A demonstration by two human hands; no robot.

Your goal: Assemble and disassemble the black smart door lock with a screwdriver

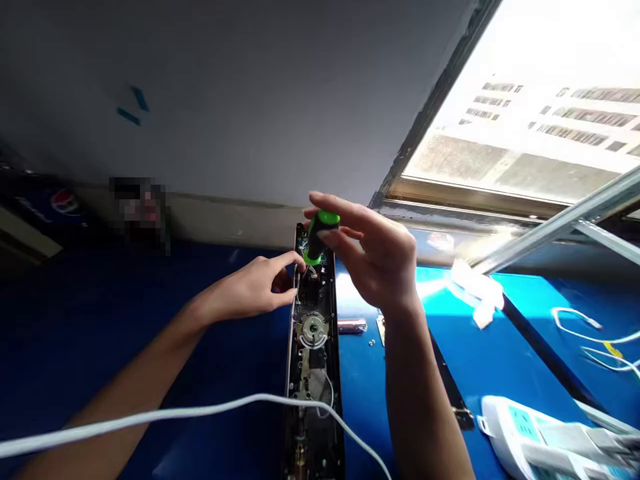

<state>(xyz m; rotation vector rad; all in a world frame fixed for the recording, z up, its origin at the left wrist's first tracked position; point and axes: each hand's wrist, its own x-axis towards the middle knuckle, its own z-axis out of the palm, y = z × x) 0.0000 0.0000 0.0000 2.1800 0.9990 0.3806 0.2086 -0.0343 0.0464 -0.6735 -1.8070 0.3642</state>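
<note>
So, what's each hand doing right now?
Left hand: partly closed, fingertips at the edge of the electronic lock panel; can't tell if it's gripping anything.
Right hand: closed, holding a green-handled screwdriver.

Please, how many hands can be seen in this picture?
2: the left hand at the edge of the door lock panel, and the right hand above it, holding a green-handled screwdriver.

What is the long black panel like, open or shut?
Open: the long black panel has no cover on it, so you can see its round metal part and thin wires inside.
</note>
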